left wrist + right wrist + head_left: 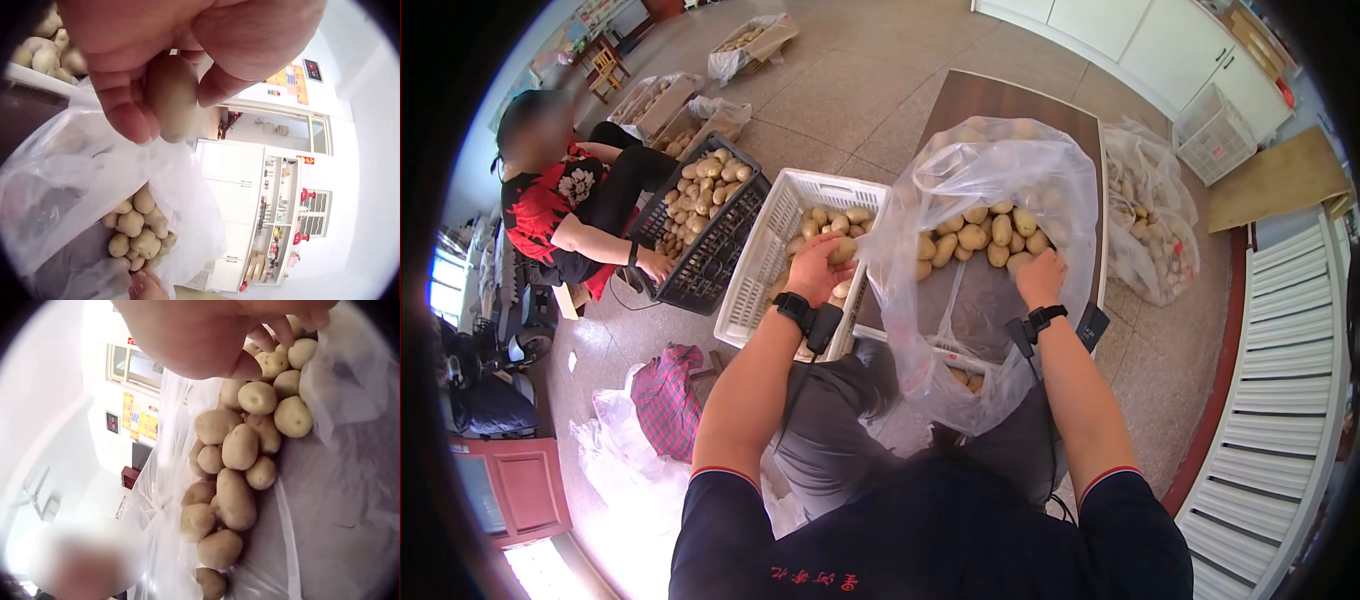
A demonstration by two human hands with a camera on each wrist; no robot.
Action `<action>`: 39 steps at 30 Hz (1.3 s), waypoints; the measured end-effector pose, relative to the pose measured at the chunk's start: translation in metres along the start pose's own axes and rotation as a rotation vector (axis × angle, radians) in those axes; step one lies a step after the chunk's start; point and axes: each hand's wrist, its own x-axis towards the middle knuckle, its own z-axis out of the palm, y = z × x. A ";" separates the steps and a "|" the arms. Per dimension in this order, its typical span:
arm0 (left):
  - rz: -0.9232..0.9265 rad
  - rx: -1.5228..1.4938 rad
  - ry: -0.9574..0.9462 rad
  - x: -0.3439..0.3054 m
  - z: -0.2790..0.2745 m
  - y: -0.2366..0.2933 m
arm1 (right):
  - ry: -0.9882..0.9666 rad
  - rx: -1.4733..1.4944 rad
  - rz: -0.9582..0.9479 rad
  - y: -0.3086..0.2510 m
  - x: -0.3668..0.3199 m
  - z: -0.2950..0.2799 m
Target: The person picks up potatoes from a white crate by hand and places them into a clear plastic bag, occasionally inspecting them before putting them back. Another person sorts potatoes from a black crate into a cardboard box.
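Head view: your left hand [818,270], above the white slatted plastic crate [750,265], is clamped on an oval, pale-brown potato [842,250]. The crate stands beside the left edge of the dark-brown bench [1060,98]. More pale-brown potatoes [1000,230] lie inside a clear plastic bag [940,385] spread over the bench, massed towards its far edge. Your right hand [1042,280] reaches in among them near the right edge; whether its grip is apart or clamped on one, you cannot tell.

Left wrist view: thumb and fingers close on opposite sides of the held potato [172,100], its lower end exposed. Such a grip seems secure; keep it firm without squeezing, and turn the potato so that the hidden skin can be seen.

Right wrist view: potatoes lie touching, some upon others. Best take an upper one from the sides, fingertips clear of the loose film.
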 end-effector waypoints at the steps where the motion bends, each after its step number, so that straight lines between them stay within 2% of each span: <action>1: 0.009 -0.008 0.068 0.003 -0.006 -0.002 | 0.014 -0.022 0.091 0.000 0.001 -0.007; 2: 0.008 -0.007 0.068 0.006 -0.013 -0.002 | 0.028 -0.044 0.182 0.000 0.003 -0.013; 6: -0.055 0.086 0.180 0.022 -0.042 -0.009 | 0.038 -0.115 0.197 0.017 0.012 -0.007; 8: -0.086 0.098 0.213 0.025 -0.052 -0.010 | 0.078 0.018 0.022 0.010 0.011 -0.014; 12: -0.168 0.139 0.232 0.037 -0.078 -0.018 | 0.024 0.177 -0.086 -0.006 0.014 -0.006; 14: -0.190 0.174 0.223 0.045 -0.091 -0.022 | -0.059 0.105 -0.003 0.001 0.023 0.003; 15: -0.187 0.172 0.246 0.043 -0.094 -0.020 | -0.074 0.117 -0.015 0.007 0.026 0.008; 17: -0.201 0.141 0.265 0.039 -0.096 -0.019 | -0.130 0.165 0.098 0.019 0.031 0.017; 19: -0.186 0.146 0.285 0.032 -0.099 -0.018 | -0.162 0.194 0.080 0.018 0.032 0.022; 21: -0.221 0.294 0.301 0.035 -0.099 -0.016 | -0.173 0.194 0.091 0.030 0.036 0.020; 22: 0.210 1.040 -0.028 0.113 -0.200 -0.079 | -0.175 0.166 0.067 0.029 0.038 0.024; 23: 0.254 1.200 -0.077 0.111 -0.201 -0.075 | -0.182 0.136 0.048 0.029 0.037 0.026; 24: 0.232 1.108 -0.206 0.139 -0.232 -0.089 | -0.220 0.124 0.095 0.026 0.036 0.020; 25: 0.393 1.172 -0.284 0.123 -0.221 -0.079 | -0.259 0.117 0.138 0.021 0.036 0.013; 27: 0.015 0.711 -0.004 0.089 -0.175 -0.056 | -0.296 0.125 0.203 0.015 0.035 0.005; 28: 0.010 0.710 -0.013 0.071 -0.153 -0.042 | -0.333 0.149 0.248 0.013 0.037 0.003; 30: -0.256 0.321 0.226 0.050 -0.124 -0.025 | -0.319 0.159 0.222 0.016 0.038 0.007; 33: -0.228 0.340 0.279 0.046 -0.106 -0.020 | -0.321 0.173 0.156 0.022 0.041 0.011; 36: -0.205 0.394 0.233 0.039 -0.089 -0.015 | -0.359 0.208 0.150 0.024 0.038 0.015; 38: -0.191 0.433 0.228 0.031 -0.072 -0.011 | -0.177 -0.111 0.058 0.018 0.025 0.016; 39: -0.178 0.472 0.223 0.028 -0.067 -0.010 | -0.178 -0.109 0.055 0.003 0.018 0.000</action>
